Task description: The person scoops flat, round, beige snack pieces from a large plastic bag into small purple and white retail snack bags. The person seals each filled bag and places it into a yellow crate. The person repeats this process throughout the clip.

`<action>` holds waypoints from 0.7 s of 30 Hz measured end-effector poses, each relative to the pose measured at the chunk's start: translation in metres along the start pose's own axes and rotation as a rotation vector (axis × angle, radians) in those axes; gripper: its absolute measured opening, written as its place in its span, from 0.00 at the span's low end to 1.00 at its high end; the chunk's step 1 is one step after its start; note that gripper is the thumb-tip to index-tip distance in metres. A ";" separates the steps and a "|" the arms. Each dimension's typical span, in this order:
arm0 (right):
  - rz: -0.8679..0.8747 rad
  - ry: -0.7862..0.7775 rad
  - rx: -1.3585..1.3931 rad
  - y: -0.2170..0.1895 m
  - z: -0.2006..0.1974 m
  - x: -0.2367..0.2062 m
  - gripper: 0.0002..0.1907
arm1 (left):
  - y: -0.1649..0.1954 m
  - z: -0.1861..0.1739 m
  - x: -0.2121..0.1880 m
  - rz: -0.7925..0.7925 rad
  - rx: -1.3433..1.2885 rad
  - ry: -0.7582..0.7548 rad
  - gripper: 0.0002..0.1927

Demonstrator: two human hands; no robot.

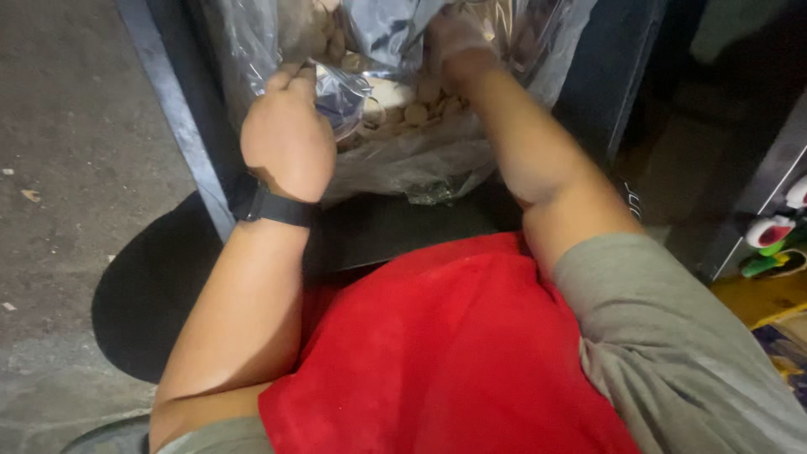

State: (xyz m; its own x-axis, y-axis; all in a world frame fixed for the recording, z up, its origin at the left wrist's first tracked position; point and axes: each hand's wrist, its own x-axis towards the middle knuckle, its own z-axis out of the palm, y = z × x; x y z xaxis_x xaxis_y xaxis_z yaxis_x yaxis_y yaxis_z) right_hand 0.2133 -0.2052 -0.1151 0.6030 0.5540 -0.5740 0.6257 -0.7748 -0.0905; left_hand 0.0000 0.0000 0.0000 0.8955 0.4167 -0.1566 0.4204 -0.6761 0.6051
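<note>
A large clear plastic bag full of small round pale pieces rests on a dark surface in front of me. My left hand, with a black band on the wrist, grips the bag's near rim and holds it apart. My right hand, in a thin clear glove, reaches down inside the bag among the pieces. Its fingers are hidden by the plastic, so I cannot see whether it holds any. A red cloth covers my front below both arms.
A dark metal frame edge runs along the left of the bag. Grey concrete floor lies to the left. Coloured items sit at the right edge beside a dark panel.
</note>
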 end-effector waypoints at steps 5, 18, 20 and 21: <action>0.025 -0.359 -0.207 -0.012 -0.008 -0.001 0.17 | 0.000 0.000 -0.002 0.006 -0.022 0.006 0.21; -0.378 -0.400 -0.566 -0.005 0.023 -0.055 0.26 | -0.001 0.026 0.003 0.007 -0.046 0.056 0.17; -0.375 -0.416 -0.598 -0.010 0.026 -0.057 0.22 | -0.004 0.019 0.001 0.016 -0.052 0.061 0.17; -0.334 -0.465 -0.588 -0.011 0.030 -0.053 0.19 | -0.006 0.022 0.001 0.012 -0.051 0.057 0.17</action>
State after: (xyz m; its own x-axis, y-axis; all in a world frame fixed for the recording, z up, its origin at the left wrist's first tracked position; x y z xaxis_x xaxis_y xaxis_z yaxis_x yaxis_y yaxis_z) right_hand 0.1598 -0.2352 -0.1088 0.1535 0.4445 -0.8825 0.9710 -0.2337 0.0511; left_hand 0.0019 -0.0089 -0.0203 0.8899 0.4437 -0.1058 0.4008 -0.6501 0.6455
